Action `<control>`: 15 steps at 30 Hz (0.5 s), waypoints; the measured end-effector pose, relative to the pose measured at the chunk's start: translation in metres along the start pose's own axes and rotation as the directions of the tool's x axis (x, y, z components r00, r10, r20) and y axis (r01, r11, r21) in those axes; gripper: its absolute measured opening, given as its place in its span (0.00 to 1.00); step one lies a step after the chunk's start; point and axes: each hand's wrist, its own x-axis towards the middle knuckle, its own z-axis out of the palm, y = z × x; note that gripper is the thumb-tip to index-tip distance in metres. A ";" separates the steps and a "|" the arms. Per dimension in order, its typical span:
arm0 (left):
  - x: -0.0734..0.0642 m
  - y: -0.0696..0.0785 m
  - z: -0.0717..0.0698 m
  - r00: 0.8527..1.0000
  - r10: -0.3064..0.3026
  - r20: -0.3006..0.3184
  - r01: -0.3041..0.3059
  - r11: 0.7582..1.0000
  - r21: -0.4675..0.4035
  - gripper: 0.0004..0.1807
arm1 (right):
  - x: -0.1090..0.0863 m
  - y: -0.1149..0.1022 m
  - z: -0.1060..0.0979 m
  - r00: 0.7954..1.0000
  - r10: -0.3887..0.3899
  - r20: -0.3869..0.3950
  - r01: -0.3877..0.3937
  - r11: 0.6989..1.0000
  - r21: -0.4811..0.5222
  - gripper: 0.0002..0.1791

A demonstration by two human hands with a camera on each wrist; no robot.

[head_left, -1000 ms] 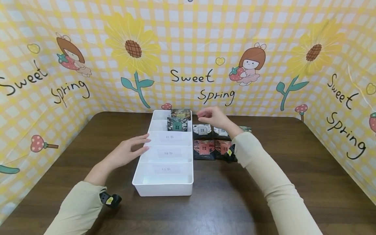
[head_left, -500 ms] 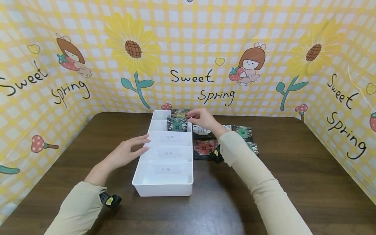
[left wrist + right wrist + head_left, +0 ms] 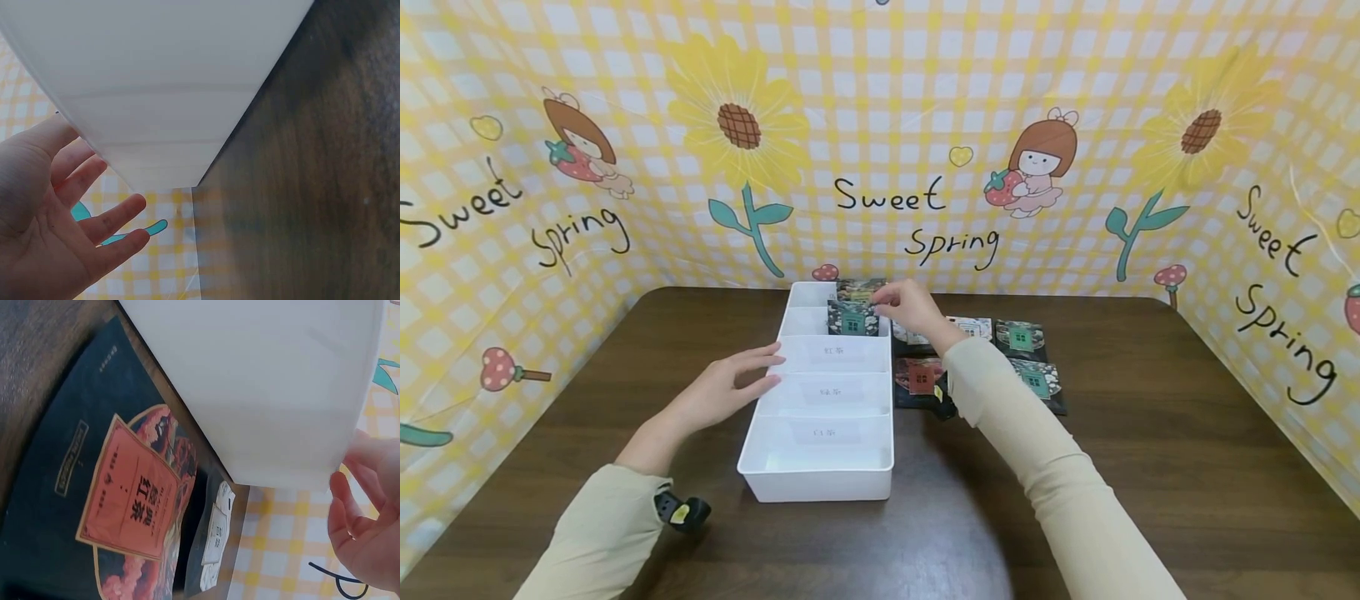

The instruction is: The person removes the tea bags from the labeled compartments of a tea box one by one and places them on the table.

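A long white divided box [image 3: 823, 485] stands on the table, its compartments marked with paper labels. My left hand [image 3: 722, 387] rests its outstretched fingertips on the left rim; the left wrist view also has this hand [image 3: 69, 219] beside the box wall. Toward the far end, a dark tea sachet with a green label [image 3: 852, 318] stands in the second compartment, and another patterned sachet [image 3: 859, 288] stands in the last one. My right hand [image 3: 913, 308] pinches the upper right corner of the green-labelled sachet. In the right wrist view, its fingertips are partly hidden behind the box rim.
Right of the box lie more sachets: a red-labelled one [image 3: 917, 379], a white-labelled one [image 3: 973, 327] and two with green labels, one behind [image 3: 1021, 337] and one in front [image 3: 1037, 379]. A yellow checked cloth [image 3: 880, 125] hangs around the brown table [image 3: 1150, 500].
My right hand has come left from above the sachets beside the box to the corner of the green-labelled sachet inside it. My left hand has stayed at the rim.
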 end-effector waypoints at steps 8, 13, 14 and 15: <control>0.001 0.001 0.000 1.000 -0.002 0.002 0.002 1.000 -0.004 0.24 | -0.003 -0.005 0.000 0.999 0.031 -0.032 -0.030 0.999 0.029 0.10; 0.000 0.000 0.000 1.000 0.000 0.002 0.000 1.000 0.006 0.24 | -0.004 -0.007 -0.003 0.999 0.023 -0.024 -0.022 0.998 0.057 0.10; 0.000 0.001 -0.001 1.000 0.001 0.002 -0.001 1.000 0.007 0.24 | -0.004 -0.007 -0.003 1.000 0.022 -0.022 -0.021 0.998 0.064 0.10; 0.000 0.001 -0.001 1.000 0.000 0.002 0.000 1.000 0.008 0.24 | -0.004 -0.007 -0.004 1.000 0.019 -0.020 -0.018 0.998 0.066 0.10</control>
